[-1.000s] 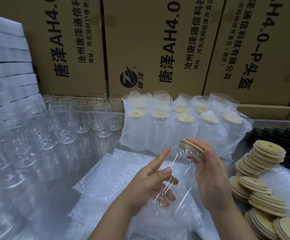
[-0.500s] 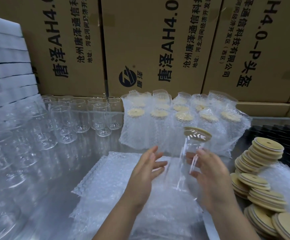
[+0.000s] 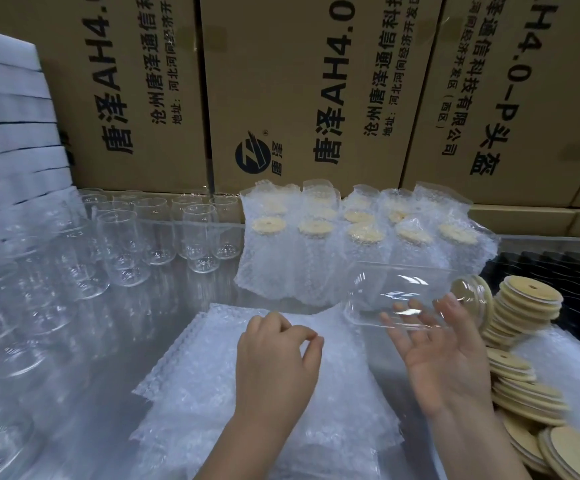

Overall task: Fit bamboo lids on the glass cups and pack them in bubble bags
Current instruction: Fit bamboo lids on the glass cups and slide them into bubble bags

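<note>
A clear glass cup (image 3: 402,296) with a bamboo lid (image 3: 482,299) on its mouth lies tilted on its side, lid end to the right. My right hand (image 3: 444,358) is under it, palm up, fingers spread and touching the glass. My left hand (image 3: 278,362) hovers over a flat stack of bubble bags (image 3: 212,375), its thumb and fingers pinched together at the top bag. Whether it grips the bag's edge I cannot tell.
Several bagged, lidded cups (image 3: 361,244) stand in rows at the back. Bare glass cups (image 3: 122,244) fill the left side. Stacks of bamboo lids (image 3: 524,368) lie at the right. Cardboard boxes (image 3: 302,81) wall the back, white foam sheets (image 3: 7,133) stack at left.
The lidded cup has tipped from upright onto its side in my right hand, lid now pointing right. My left hand left the cup and dropped to the bubble bags, fingers pinching.
</note>
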